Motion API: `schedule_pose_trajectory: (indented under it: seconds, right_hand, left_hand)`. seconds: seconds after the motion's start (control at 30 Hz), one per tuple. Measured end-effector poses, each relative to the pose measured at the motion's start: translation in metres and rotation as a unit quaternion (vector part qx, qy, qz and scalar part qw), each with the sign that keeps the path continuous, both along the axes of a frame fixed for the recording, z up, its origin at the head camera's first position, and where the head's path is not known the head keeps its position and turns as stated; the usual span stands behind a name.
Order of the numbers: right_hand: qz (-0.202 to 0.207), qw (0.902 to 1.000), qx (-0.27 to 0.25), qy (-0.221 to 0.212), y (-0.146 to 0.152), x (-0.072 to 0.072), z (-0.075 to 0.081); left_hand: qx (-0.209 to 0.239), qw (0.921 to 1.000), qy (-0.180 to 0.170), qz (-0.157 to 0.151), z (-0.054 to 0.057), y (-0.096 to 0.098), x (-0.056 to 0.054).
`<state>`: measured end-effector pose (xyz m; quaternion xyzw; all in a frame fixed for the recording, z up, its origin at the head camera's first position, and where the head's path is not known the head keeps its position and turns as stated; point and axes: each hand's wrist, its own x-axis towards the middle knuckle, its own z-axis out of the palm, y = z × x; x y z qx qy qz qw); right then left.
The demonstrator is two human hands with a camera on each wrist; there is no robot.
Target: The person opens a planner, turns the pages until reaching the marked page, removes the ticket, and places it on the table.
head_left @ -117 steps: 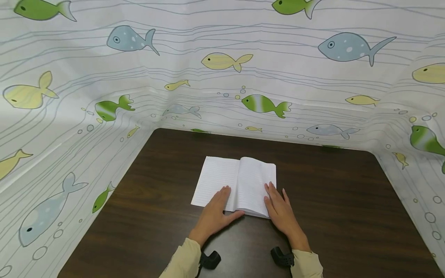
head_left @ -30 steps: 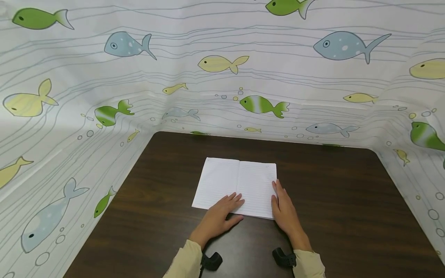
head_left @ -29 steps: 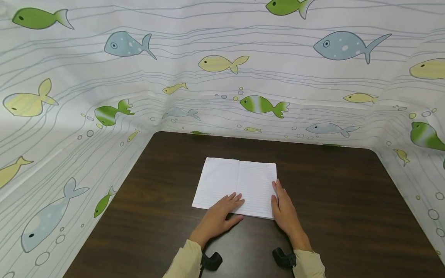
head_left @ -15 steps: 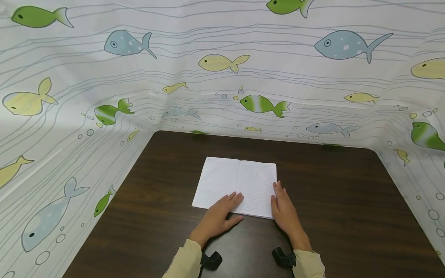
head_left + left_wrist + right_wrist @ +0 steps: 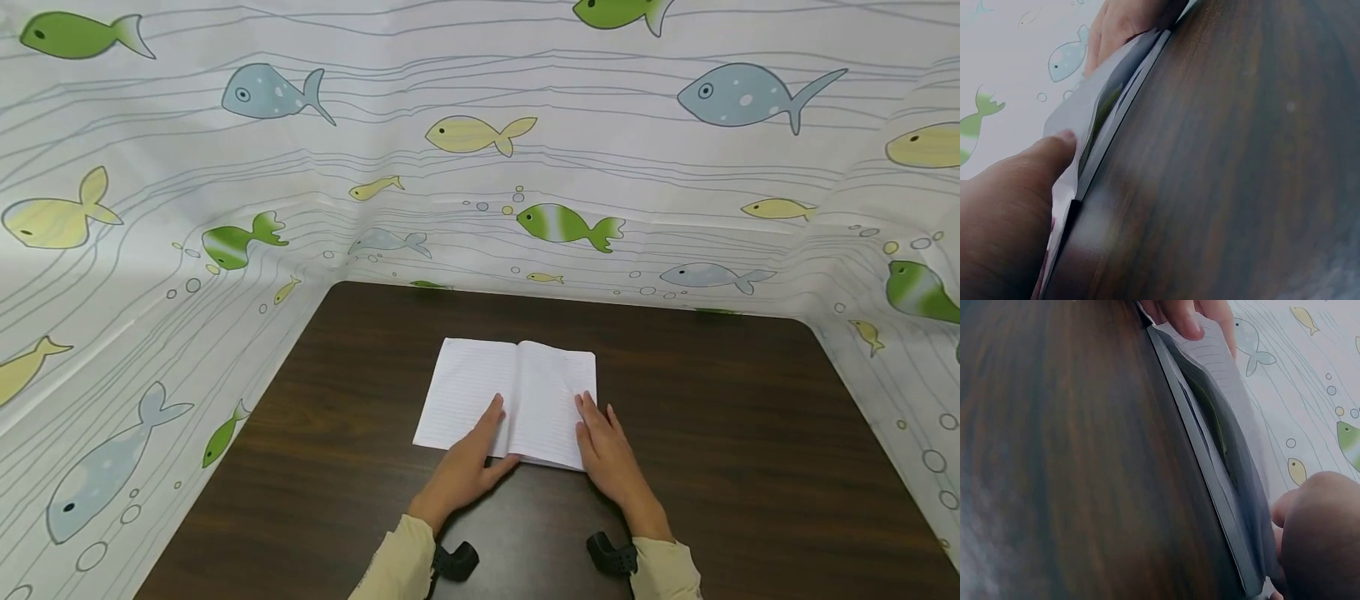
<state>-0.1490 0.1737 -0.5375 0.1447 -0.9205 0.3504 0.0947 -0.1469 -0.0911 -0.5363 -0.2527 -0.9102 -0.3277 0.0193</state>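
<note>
Notebook [image 5: 517, 379], spread on the worktop [image 5: 750, 467], right leaves [image 5: 551, 404] bowed. Your left hand [image 5: 467, 468]: fingers straight, released, on the notebook's left page [image 5: 459, 392], likely steadying it. Your right hand [image 5: 611, 458]: fingers extended, unclenched, at the notebook's right edge, likely bracing the leaves. Behind the notebook: fish-print sheet [image 5: 600, 158].

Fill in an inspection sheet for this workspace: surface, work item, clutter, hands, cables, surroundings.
Surface: dark wood-grained table, with a pale sheen between the wrists.
Work item: lined notebook, lying open; its right-hand pages bulge, leaving a gap at the near edge.
Clutter: nothing seen.
Left hand: touches the left page and the near edge by the fold.
Right hand: touches the right page near its outer edge.
Wrist gear: a black camera on each wrist.
Cables: none clearly made out.
Surroundings: white fish-print sheet behind and on both sides.
</note>
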Motion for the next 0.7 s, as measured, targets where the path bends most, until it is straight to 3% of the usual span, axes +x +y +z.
schedule_pose_trajectory:
  seconds: [0.2, 0.33, 0.47, 0.57, 0.7]
  right_hand:
    - [-0.023, 0.9987, -0.036, -0.029, 0.0001, -0.0020, -0.0016]
    - [-0.044, 0.9953, -0.069, -0.051, 0.0001, -0.0027, -0.0006]
    - [-0.048, 0.9947, -0.072, -0.056, 0.0005, -0.0010, -0.0004]
    - [-0.046, 0.9970, -0.045, -0.043, 0.0002, -0.0014, -0.0020]
    - [-0.043, 0.9983, -0.019, -0.034, -0.0009, -0.0027, -0.0032]
  left_hand:
    - [0.020, 0.9990, 0.038, 0.011, 0.0002, 0.0001, -0.0021]
    - [0.048, 0.9939, 0.092, 0.038, 0.0012, 0.0004, -0.0033]
    - [0.068, 0.9833, 0.155, 0.066, 0.0020, 0.0006, -0.0031]
    - [0.081, 0.9741, 0.196, 0.079, 0.0020, 0.0011, -0.0029]
    - [0.103, 0.9533, 0.260, 0.112, 0.0017, 0.0022, -0.0056]
